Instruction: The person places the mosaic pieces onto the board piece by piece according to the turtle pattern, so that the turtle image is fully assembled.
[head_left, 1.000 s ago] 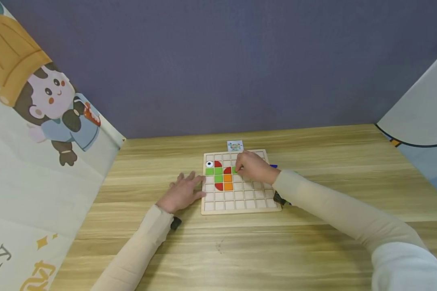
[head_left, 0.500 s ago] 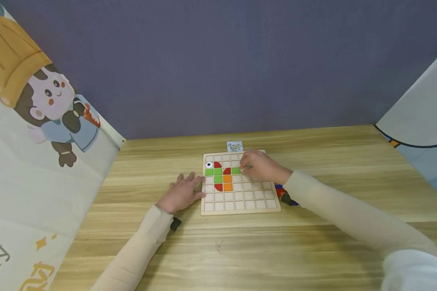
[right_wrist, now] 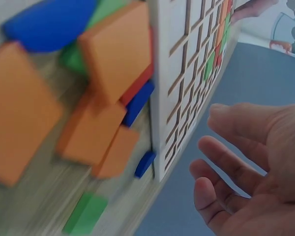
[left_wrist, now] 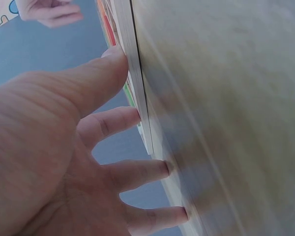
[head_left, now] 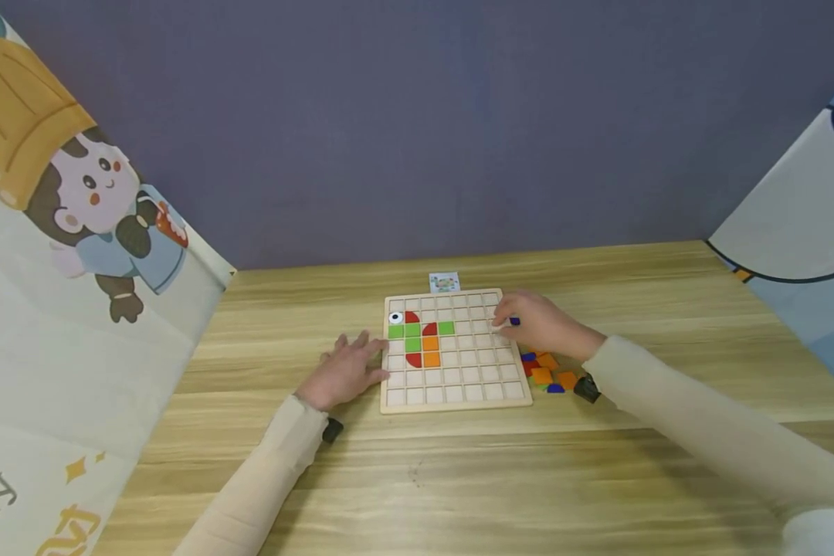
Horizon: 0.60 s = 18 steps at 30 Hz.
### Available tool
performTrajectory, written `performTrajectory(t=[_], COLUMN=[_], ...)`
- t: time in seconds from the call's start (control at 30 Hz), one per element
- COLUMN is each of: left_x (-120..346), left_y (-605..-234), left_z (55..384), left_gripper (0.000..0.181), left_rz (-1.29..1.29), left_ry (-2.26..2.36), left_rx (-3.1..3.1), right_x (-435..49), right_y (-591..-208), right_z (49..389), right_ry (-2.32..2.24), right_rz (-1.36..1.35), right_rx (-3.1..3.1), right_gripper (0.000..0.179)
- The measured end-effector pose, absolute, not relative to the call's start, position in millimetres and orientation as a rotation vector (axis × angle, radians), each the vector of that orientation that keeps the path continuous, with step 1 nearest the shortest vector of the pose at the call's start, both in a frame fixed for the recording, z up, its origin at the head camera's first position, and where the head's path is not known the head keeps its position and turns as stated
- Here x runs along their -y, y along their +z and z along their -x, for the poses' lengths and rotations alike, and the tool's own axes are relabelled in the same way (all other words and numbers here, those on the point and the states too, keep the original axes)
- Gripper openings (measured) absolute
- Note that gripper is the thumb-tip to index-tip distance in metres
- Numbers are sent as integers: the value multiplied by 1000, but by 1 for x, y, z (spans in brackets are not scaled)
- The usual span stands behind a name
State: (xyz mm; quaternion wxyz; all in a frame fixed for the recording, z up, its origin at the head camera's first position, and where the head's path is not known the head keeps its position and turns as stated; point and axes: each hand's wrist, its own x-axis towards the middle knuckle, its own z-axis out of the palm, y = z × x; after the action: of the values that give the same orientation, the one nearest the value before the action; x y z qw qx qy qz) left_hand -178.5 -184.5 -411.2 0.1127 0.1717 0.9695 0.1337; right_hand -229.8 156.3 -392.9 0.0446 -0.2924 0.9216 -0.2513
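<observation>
A wooden grid board (head_left: 459,408) lies on the table, with coloured tiles in its left half. They include a round eye tile (head_left: 396,317), a lone green square (head_left: 446,328) at the row's right end, and an orange square (head_left: 431,359). At the board's left edge rests my left hand (head_left: 344,372), fingers spread, thumb and forefinger touching the rim. Over the board's upper right edge hovers my right hand (head_left: 545,320). In the right wrist view its fingers are loosely bent and hold nothing.
Right of the board lies a loose pile of orange, blue, red and green tiles (right_wrist: 115,54). A small blue tile (head_left: 515,321) sits apart from it, near the right hand. A picture card (head_left: 445,283) lies behind the board. A dark wall (head_left: 459,139) rises at the back.
My right hand has let go of the green square, now lying in the grid, and moved right towards the board's edge. The loose pile has come into view. My left hand stays put.
</observation>
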Motion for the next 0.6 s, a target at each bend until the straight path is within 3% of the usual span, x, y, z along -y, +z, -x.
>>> performTrajectory(t=[0.33,0.6], left_x=[185,186], left_y=[-411,-412], left_z=[177,177], left_gripper=[61,60], left_rz=[-502,-502], left_ry=[403,390], left_rx=[-2840,-2844], right_x=[-191,-212], right_y=[-398,-407], right_z=[220,211], right_ry=[-722,-596], right_rz=[815,923], right_rx=[-2872,-2883], right_gripper=[13,14])
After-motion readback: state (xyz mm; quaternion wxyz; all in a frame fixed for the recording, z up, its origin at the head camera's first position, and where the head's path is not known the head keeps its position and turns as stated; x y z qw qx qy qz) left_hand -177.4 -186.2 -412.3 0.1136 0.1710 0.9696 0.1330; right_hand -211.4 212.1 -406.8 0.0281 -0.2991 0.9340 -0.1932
